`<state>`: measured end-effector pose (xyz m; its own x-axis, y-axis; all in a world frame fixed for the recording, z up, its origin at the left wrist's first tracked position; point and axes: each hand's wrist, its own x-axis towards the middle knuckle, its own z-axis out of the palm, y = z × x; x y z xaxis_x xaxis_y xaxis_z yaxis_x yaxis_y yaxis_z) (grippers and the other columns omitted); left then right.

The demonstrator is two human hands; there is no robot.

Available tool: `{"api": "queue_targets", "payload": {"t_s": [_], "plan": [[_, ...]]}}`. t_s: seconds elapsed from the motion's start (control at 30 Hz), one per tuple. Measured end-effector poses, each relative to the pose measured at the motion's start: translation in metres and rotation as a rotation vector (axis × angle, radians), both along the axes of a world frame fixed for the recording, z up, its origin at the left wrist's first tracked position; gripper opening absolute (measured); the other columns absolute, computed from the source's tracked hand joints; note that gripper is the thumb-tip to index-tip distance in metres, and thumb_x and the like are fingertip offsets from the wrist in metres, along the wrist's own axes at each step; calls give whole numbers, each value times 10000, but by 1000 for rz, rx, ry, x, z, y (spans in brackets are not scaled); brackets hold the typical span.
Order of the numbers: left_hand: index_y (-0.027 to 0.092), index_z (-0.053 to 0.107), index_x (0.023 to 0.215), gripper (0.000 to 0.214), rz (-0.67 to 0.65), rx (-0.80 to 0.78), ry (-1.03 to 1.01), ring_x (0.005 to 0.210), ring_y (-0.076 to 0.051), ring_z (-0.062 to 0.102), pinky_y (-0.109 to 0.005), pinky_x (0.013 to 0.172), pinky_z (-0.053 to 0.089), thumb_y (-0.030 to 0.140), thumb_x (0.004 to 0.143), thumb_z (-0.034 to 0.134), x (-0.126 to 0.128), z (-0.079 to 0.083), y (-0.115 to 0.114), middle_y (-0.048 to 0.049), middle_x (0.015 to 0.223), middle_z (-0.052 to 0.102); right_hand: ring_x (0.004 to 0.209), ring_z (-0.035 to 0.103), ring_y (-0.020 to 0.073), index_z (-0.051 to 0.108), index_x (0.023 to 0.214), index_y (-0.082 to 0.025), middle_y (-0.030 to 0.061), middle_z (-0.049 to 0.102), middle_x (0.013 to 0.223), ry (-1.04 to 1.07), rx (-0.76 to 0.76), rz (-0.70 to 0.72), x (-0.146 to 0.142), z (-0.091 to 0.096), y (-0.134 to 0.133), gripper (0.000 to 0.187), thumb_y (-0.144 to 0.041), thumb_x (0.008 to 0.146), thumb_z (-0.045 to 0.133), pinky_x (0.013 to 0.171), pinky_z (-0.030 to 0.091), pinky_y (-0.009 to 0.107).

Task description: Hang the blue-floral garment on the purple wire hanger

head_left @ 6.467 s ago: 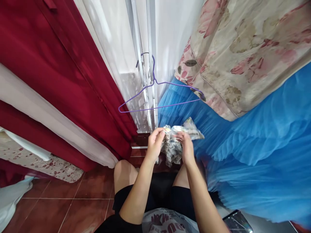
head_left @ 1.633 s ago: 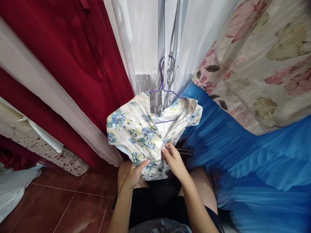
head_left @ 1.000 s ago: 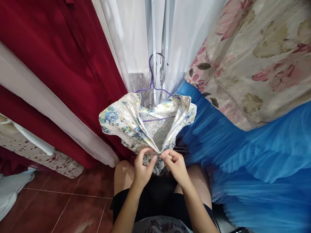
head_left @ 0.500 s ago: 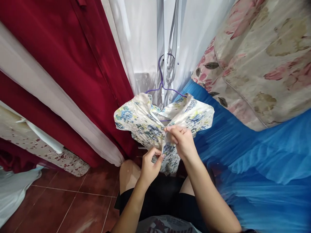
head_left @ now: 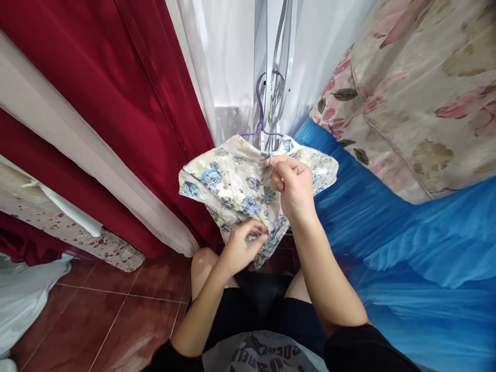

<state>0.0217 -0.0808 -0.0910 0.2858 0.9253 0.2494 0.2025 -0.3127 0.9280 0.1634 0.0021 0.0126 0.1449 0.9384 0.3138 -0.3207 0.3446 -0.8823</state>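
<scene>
A small cream garment with blue flowers [head_left: 228,186] hangs on a purple wire hanger [head_left: 260,111], whose hook catches on a white metal frame. My right hand [head_left: 292,186] is closed in a pinch at the top of the garment's seam, just under the hanger's neck. My left hand [head_left: 242,248] is closed on the garment's lower edge, holding the cloth taut from below. My knees and black shorts show beneath both arms.
Dark red curtains [head_left: 116,103] and a white sheer curtain [head_left: 220,57] hang to the left and ahead. A blue tulle skirt [head_left: 406,232] and a floral cloth [head_left: 418,88] fill the right. Red floor tiles [head_left: 96,320] lie below, with white cloth at the lower left.
The garment went from bunched in my hands onto the hanger. Over the last second my right hand has travelled up the seam, closing the open back, while my left hand kept the bottom.
</scene>
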Motion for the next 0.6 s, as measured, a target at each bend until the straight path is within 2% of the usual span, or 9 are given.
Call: {"api": "queue_targets", "payload": {"t_s": [0.13,0.2,0.27,0.33,0.4,0.53,0.6], "plan": [[227,637,1189,230,233,387,-44,877,-164,642,-290,844,512,250,964,598,-7,75,41,-28,952,667,423,299,66,670,742,-176,-72,433,482,-42,-18,-20,1,-14,-18,134,-284,821,664,433,217,233],[245,617,1250,273,230,505,40,878,-161,627,-301,845,510,252,979,578,-4,107,58,-29,985,654,416,292,64,662,754,-175,-77,427,480,-41,-24,-21,2,-15,-23,147,-302,828,671,425,198,233],[233,649,1152,187,183,570,168,890,-167,611,-308,835,503,243,989,558,2,128,69,-38,1012,638,415,277,63,652,763,-178,-86,400,479,-43,-22,-22,3,-16,-24,166,-325,837,672,424,187,233],[207,653,1001,119,146,617,282,889,-177,599,-315,819,493,224,996,535,7,139,74,-45,999,620,426,266,65,640,767,-181,-94,365,483,-60,-17,-33,3,-17,-21,180,-342,842,670,431,191,234],[194,625,935,144,131,656,354,886,-186,592,-326,820,483,201,1005,500,9,144,76,-50,983,607,438,256,68,623,757,-184,-99,333,488,-73,-24,-54,2,-21,-17,187,-348,837,665,440,196,233],[199,609,1037,118,80,641,419,911,-191,605,-327,821,479,180,998,499,2,145,78,-72,1127,613,449,245,69,610,745,-182,-96,336,490,-38,-41,-81,-1,-23,-11,166,-324,822,647,451,192,230],[199,620,1051,112,47,616,440,873,-179,610,-314,791,477,179,980,537,-2,144,79,-66,1124,632,449,250,69,615,752,-181,-94,344,495,-33,-17,-70,-3,-20,-13,156,-315,824,648,457,195,231]]}}
